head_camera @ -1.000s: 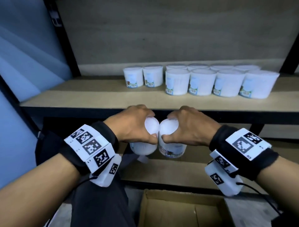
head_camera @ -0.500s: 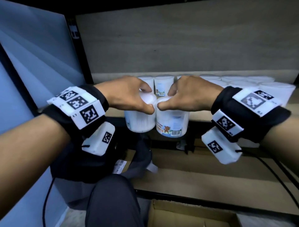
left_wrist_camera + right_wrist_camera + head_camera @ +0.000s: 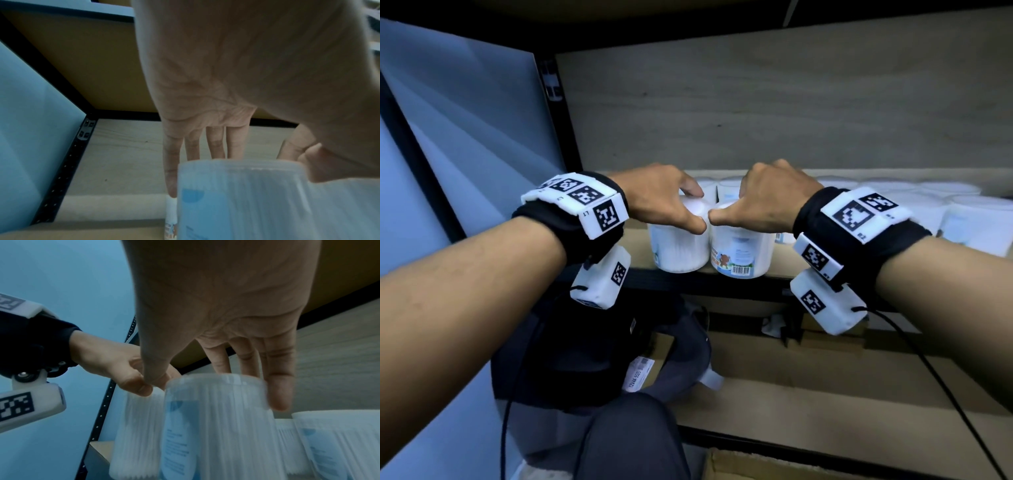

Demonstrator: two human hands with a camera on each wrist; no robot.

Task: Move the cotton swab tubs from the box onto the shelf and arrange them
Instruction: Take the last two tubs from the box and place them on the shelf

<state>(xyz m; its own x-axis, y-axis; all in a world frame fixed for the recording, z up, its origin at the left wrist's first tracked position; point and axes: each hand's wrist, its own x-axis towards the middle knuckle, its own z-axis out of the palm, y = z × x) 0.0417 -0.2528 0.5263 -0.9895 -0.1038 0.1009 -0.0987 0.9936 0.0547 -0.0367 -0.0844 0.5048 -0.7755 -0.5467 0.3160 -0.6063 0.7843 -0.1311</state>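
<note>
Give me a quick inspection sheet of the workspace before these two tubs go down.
Surface: wooden shelf board, bare at its left end.
Job's things: left tub and right tub held side by side at the shelf's front edge; whether they rest on it cannot be told. Shelved tubs stand in rows behind and to the right. Cardboard box below.
Clutter: dark bag on the lower shelf.
Grippers: left hand grips the left tub from above; right hand grips the right tub.
Cables: black cable from the right wrist unit.
Surroundings: blue wall, black upright.
</note>
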